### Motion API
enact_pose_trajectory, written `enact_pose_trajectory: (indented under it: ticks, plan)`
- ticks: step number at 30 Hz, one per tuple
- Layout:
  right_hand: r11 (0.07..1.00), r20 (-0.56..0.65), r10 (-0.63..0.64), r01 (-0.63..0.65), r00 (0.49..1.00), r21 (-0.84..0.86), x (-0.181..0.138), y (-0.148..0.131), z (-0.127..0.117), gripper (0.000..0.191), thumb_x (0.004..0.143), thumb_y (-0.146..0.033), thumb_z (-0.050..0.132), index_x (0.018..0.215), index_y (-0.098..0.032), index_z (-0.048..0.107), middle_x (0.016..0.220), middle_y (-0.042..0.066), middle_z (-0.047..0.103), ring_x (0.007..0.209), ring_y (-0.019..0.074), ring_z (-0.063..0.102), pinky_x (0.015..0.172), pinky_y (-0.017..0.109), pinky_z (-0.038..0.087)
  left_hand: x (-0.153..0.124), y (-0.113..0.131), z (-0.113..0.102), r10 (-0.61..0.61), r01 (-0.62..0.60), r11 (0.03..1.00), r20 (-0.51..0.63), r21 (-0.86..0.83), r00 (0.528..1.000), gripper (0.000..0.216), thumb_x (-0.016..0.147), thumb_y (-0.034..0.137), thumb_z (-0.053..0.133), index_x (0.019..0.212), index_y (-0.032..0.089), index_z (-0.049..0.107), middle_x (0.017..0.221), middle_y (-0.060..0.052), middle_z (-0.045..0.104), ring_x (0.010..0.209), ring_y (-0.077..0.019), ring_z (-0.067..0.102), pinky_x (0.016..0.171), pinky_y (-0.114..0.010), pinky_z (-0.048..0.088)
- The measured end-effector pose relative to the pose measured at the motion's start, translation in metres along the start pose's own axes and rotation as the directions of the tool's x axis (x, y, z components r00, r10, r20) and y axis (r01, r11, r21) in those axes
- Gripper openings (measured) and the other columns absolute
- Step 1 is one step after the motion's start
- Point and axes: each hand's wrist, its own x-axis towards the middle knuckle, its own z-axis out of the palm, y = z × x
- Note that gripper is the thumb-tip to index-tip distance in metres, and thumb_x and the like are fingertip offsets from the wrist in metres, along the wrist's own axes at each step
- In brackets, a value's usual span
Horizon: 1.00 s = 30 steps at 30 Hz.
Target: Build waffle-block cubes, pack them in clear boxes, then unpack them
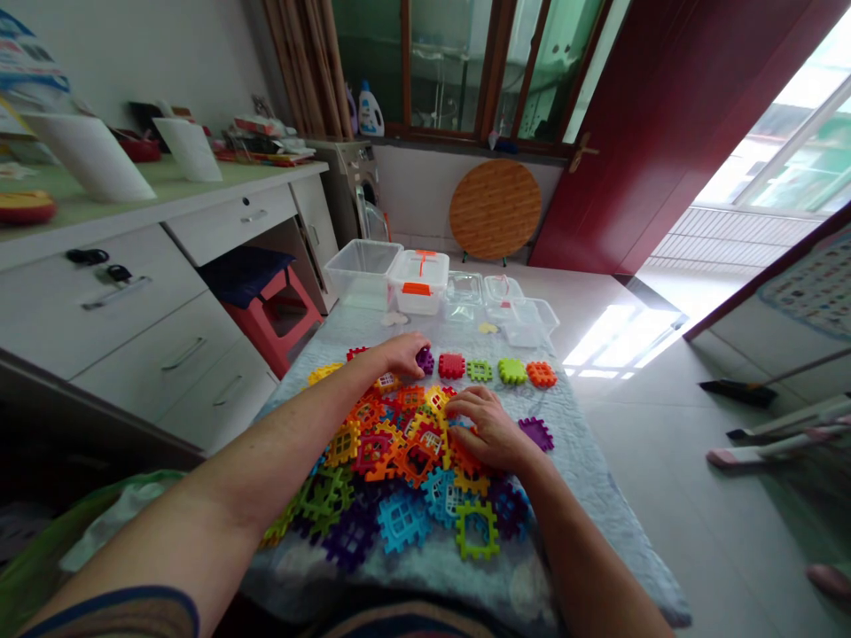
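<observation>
My left hand [404, 354] reaches across the pile and pinches a purple interlocking block [425, 360] at the left end of a short row. Beside that block in the row sit a red block [452, 366], a green frame block [479, 370], a solid green block [512, 371] and an orange block [542, 375]. My right hand [490, 427] rests on the right side of the pile of coloured plastic blocks [402, 521], its fingers bent and apart over orange and yellow pieces. What lies under its palm is hidden. A lone purple block [535, 433] lies right of it.
Clear plastic bins [363, 270], a lidded box with orange latches [417, 285] and smaller clear containers [525, 323] stand at the far end of the cloth-covered table [591, 523]. A red stool [283, 310] and white drawers [186, 350] flank the left side.
</observation>
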Motion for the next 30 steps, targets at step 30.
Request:
enact_pose_trajectory:
  ticks: [30]
  plan:
    - [0.997,-0.166,0.046,-0.035,0.985,0.067,-0.007,0.007,0.0,0.026,0.08,-0.018,0.061,0.105,-0.021,0.067,0.106,0.007,0.068,0.101,0.0227,0.056,0.095,0.042,0.045,-0.009,-0.01,0.007,-0.044,0.036,0.993,-0.069,-0.115,0.997,0.08,0.066,0.046,0.076,0.134,0.012,0.05,0.137,-0.016,0.055,0.124,-0.0273,0.053,0.104,-0.032,0.04]
